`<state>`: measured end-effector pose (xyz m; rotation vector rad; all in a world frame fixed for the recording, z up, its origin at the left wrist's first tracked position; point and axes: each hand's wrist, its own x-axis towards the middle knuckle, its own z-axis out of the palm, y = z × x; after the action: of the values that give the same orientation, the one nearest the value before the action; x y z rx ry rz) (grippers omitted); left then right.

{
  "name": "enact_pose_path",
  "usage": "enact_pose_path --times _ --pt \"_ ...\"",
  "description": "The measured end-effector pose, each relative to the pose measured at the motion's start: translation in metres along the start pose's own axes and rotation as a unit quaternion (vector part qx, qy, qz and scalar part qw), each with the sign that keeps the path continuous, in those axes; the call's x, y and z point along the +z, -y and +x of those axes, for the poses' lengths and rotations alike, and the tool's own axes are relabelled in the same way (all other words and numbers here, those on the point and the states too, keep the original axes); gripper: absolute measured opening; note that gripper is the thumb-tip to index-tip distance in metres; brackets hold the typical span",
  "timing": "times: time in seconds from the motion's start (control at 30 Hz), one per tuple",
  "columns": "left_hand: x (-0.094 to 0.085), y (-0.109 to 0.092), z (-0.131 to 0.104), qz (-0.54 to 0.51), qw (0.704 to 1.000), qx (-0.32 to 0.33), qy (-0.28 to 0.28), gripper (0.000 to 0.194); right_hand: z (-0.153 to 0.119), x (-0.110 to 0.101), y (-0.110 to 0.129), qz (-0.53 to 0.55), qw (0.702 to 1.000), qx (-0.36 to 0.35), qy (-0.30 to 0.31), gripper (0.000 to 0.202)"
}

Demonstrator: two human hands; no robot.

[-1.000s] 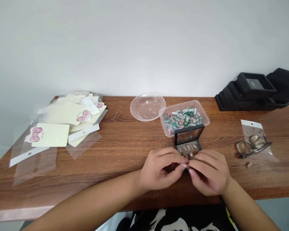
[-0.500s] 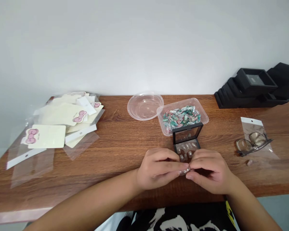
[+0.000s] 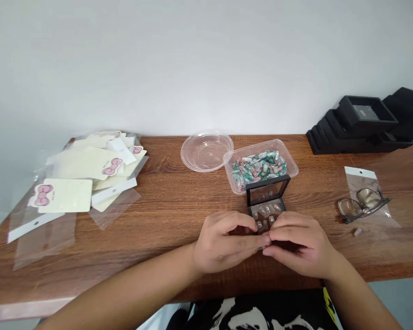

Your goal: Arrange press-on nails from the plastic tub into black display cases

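My left hand (image 3: pixel 229 241) and my right hand (image 3: pixel 298 243) meet at the fingertips in front of a small black case (image 3: pixel 253 210) with its windowed lid raised. Between them both pinch a small, shiny press-on nail (image 3: pixel 262 248), mostly hidden by the fingers. Clear press-on nails (image 3: pixel 269 209) lie in rows inside the case. Its front edge is covered by my hands. Right behind the case, a rectangular clear plastic tub (image 3: pixel 291 170) holds many green, pink and clear nail pieces (image 3: pixel 261 166).
Left on the wooden table (image 3: pixel 165 197) are bow-printed cream cards (image 3: pixel 69 196) and clear bags (image 3: pixel 46 247). A round clear lid (image 3: pixel 206 156) overlaps the tub. To the right are glasses (image 3: pixel 361 206) on a bag, a small loose piece (image 3: pixel 357 232) and stacked black cases (image 3: pixel 361 123).
The fingertips have closed further over the press-on nail, so less of it shows now. My right hand has shifted slightly left. The case stays put.
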<state>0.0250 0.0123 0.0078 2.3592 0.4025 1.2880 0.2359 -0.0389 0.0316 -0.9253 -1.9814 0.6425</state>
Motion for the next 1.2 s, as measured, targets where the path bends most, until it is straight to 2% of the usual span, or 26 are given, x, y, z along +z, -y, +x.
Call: enact_pose_path --times 0.17,0.33,0.47,0.6,0.77,0.9,1.07,1.2 --pt "0.001 -0.001 0.002 -0.006 1.0 -0.024 -0.014 0.008 0.0 0.0 0.001 -0.005 1.0 0.009 -0.003 0.012" --pt "0.003 0.0 0.005 -0.025 0.999 -0.035 -0.014 0.005 0.004 -0.003 0.006 0.033 0.999 0.031 -0.01 0.009" --pt "0.006 -0.001 0.006 -0.101 0.993 -0.061 -0.008 0.008 0.004 -0.005 0.007 0.056 0.997 0.051 -0.01 0.009" --pt "0.008 -0.004 0.006 -0.199 0.973 -0.117 0.001 0.01 0.003 -0.006 0.007 0.076 0.994 0.073 -0.001 0.008" --pt "0.005 -0.005 0.01 -0.246 0.955 -0.165 0.0 0.002 0.004 -0.01 0.008 0.076 0.992 0.096 0.019 0.003" --pt "0.004 -0.005 0.013 -0.255 0.951 -0.175 0.003 0.006 0.004 -0.01 0.009 0.069 0.991 0.112 0.029 0.009" --pt "0.005 -0.004 0.012 -0.245 0.954 -0.171 0.032 0.01 0.002 -0.009 0.006 0.048 0.992 0.119 0.011 0.009" --pt "0.006 -0.004 0.009 -0.224 0.961 -0.156 0.042 0.011 0.001 -0.009 0.006 0.044 0.988 0.14 0.04 0.005"
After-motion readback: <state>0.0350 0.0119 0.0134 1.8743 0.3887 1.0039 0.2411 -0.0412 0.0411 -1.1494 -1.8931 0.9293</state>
